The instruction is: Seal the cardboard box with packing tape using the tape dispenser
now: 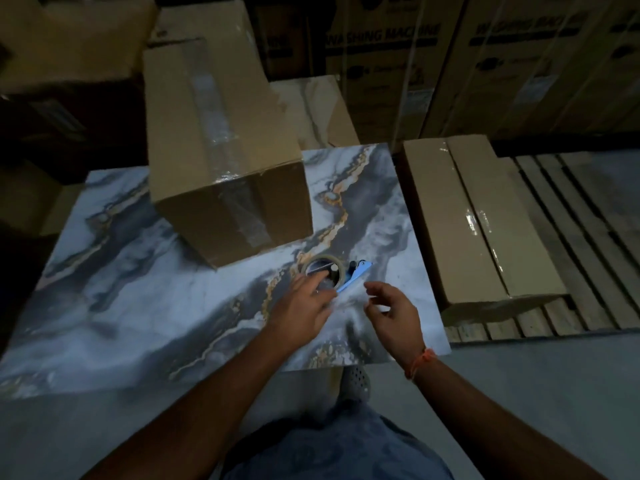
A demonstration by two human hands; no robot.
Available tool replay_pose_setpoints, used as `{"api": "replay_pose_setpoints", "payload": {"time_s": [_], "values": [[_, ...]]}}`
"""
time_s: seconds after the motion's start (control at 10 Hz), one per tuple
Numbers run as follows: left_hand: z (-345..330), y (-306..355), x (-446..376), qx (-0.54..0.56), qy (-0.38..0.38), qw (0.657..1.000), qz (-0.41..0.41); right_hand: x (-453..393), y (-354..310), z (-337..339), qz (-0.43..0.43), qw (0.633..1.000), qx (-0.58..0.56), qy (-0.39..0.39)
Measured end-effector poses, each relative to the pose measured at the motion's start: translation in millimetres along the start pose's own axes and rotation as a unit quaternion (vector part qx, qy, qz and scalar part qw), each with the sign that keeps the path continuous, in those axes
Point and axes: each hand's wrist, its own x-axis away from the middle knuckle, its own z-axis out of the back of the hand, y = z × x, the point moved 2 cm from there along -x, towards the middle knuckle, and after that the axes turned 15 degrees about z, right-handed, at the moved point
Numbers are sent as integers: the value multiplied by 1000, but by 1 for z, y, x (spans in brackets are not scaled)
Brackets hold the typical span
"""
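Note:
A brown cardboard box [221, 133] stands on the marble-patterned table [138, 306], with clear tape running along its top seam and down its near side. In front of it lies a blue tape dispenser [353, 277] carrying a roll of clear tape [323, 271]. My left hand [304, 310] rests with its fingertips touching the roll's near edge, fingers spread. My right hand [391, 311] hovers just right of the dispenser, fingers curled and apart, holding nothing.
A long taped carton [478, 220] lies on stacked flat cartons [571, 237] to the right of the table. Large washing-machine boxes [415, 46] stand behind. More cartons [69, 39] are piled at the back left. My shoe [356, 379] shows below the table edge.

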Motion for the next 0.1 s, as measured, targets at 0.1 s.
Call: {"api": "replay_pose_setpoints", "payload": {"time_s": [0.1], "values": [[25, 4, 15, 18, 87, 996, 7, 3, -14, 4, 85, 993, 82, 1]]}}
